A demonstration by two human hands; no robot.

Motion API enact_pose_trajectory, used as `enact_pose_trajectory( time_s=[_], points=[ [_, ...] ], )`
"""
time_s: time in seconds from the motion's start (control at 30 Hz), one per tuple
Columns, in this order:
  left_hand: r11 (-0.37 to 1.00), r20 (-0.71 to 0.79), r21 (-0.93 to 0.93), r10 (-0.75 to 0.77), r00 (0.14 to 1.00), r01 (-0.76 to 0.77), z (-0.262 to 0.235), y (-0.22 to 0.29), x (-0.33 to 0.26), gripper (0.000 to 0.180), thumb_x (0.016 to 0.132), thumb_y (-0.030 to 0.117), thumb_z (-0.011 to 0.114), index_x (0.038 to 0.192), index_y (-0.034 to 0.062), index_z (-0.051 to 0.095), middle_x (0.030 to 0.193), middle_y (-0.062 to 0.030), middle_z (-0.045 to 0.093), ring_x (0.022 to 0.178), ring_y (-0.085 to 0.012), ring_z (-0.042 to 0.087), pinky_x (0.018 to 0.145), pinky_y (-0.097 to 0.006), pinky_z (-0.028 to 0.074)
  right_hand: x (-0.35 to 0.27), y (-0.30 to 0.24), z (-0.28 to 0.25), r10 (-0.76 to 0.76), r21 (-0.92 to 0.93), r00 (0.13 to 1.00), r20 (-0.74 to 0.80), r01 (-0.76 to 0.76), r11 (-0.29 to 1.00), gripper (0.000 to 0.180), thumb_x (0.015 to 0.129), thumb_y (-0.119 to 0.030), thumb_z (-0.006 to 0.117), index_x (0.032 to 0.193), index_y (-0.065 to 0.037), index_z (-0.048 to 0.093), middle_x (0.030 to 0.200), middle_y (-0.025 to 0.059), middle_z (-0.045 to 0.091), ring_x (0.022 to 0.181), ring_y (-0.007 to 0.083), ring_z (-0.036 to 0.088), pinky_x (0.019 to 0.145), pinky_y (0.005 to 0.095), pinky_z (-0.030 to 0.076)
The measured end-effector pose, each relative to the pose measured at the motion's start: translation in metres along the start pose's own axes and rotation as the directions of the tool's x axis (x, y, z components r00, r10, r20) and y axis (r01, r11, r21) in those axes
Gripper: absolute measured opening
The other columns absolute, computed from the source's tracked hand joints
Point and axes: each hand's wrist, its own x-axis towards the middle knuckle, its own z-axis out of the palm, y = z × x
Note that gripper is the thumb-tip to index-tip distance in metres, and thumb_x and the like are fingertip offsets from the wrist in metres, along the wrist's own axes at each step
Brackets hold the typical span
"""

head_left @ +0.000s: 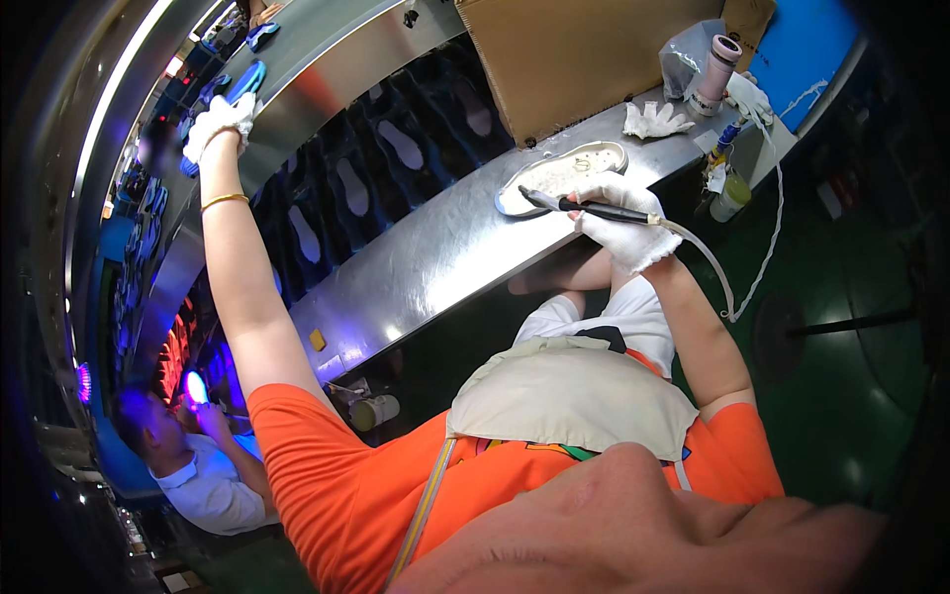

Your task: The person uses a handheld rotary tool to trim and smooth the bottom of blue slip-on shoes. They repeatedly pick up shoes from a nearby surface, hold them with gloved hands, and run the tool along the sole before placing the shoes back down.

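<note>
My right hand (618, 223), in a white knit glove, is closed around a black-handled brush (614, 211) with a pale hose running from its back end. The brush's dark tip lies over the near edge of a white shoe sole (579, 170) with a raised rim, resting on the metal bench. Stretched far out to the left, my left hand (218, 127) is gloved too and reaches over the conveyor belt (322, 45). Its fingers meet the end of a bright blue shoe piece (247, 82) and look closed on it; the contact is small and partly hidden.
Sole-shaped pieces (401, 146) lie on a dark rack behind the metal bench (416, 252). A cardboard box (574, 64), a spare glove (655, 121) and a pink bottle (717, 74) stand to the right. At lower left a co-worker (203, 475) sits near a glowing light.
</note>
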Motion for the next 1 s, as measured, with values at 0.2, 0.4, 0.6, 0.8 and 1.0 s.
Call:
enact_pose_trajectory(
  time_s=[0.2,0.4,0.6,0.8,1.0],
  points=[
    [0.954,-0.281,-0.106,0.243,0.929,-0.281,0.027,-0.038,0.067,0.044,0.092,0.039,0.034,0.116,0.0134,0.059,0.117,-0.0132,0.059,0.111,-0.0298,0.054,0.094,-0.039,0.042,-0.001,0.020,-0.006,0.003,-0.073,0.999,-0.049,-0.007,0.997,0.019,0.076,0.002,0.067,0.095,0.001,0.063,0.087,0.0055,0.065,0.080,0.0095,0.060,0.076,0.0235,0.050],
    [0.994,0.081,-0.092,0.066,0.994,-0.058,0.066,-0.080,0.120,0.061,0.089,0.054,0.028,0.129,0.0139,0.050,0.134,-0.0136,0.046,0.125,-0.0310,0.043,0.104,-0.040,0.033,0.003,0.016,0.002,-0.016,-0.075,1.000,-0.027,0.014,0.997,0.019,0.075,0.002,0.067,0.095,0.001,0.064,0.087,0.0055,0.066,0.078,0.0097,0.061,0.076,0.0247,0.051],
    [0.927,0.005,-0.169,0.339,0.941,-0.333,0.035,-0.052,0.092,0.069,0.081,0.063,0.046,0.131,0.0148,0.048,0.130,-0.0132,0.051,0.119,-0.0295,0.049,0.102,-0.039,0.034,0.001,0.023,0.003,0.002,-0.067,0.999,-0.032,-0.005,0.998,0.021,0.076,0.001,0.067,0.096,0.001,0.062,0.089,0.0069,0.066,0.082,0.0099,0.061,0.078,0.0249,0.050],
    [0.825,-0.289,-0.332,0.373,0.882,-0.458,-0.007,-0.037,0.027,0.061,0.074,0.044,0.067,0.125,0.0132,0.052,0.111,-0.0134,0.062,0.098,-0.0257,0.061,0.086,-0.035,0.047,-0.001,0.015,0.008,0.042,0.069,0.998,-0.038,-0.039,0.997,0.022,0.076,-0.002,0.068,0.097,0.001,0.062,0.088,0.0061,0.065,0.082,0.0108,0.061,0.079,0.0256,0.049],
    [0.059,0.265,-0.948,0.684,0.679,0.311,-0.006,0.009,-0.090,0.050,0.077,0.023,0.067,0.118,-0.0019,0.054,0.102,-0.0129,0.063,0.095,-0.0214,0.061,0.087,-0.037,0.048,-0.005,0.032,-0.003,0.182,0.353,0.970,-0.160,-0.116,0.928,0.023,0.078,0.003,0.063,0.101,0.003,0.059,0.093,0.0103,0.064,0.083,0.0144,0.063,0.078,0.0257,0.051]
  ],
)
